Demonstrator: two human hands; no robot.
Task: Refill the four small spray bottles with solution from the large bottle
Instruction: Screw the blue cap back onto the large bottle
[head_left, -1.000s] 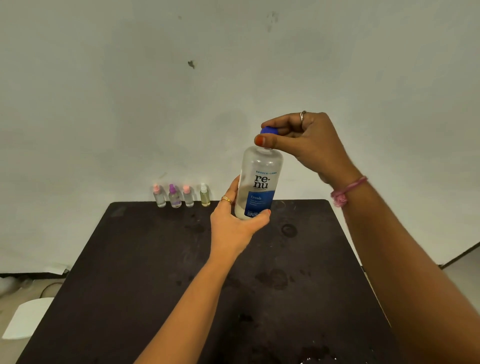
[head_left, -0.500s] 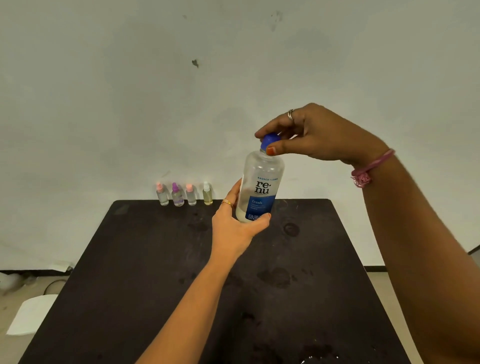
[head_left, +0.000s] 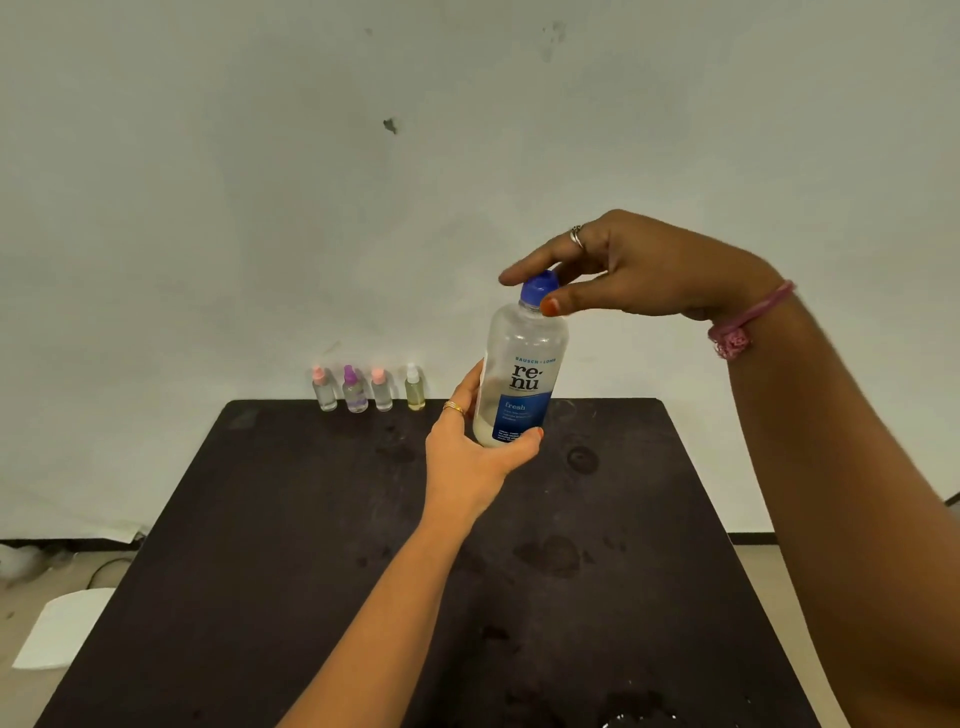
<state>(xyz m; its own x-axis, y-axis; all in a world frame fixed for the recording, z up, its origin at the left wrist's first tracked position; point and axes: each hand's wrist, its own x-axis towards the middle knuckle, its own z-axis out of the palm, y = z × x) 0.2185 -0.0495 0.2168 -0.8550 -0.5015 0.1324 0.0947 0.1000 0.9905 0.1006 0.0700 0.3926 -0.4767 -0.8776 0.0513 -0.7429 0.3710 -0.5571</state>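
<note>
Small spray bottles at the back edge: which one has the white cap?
The rightmost small spray bottle, nearest the large bottle. It holds yellowish liquid; the other three have pink, purple and pink caps over clear or purplish contents.

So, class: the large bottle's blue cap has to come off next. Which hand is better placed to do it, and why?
Right. The right hand already pinches the blue cap, while the left hand grips the large bottle at its base, steadying it.

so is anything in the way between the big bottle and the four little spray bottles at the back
Nothing visible. The large bottle, held up by the left hand, has open table between it and the small spray bottles.
</note>
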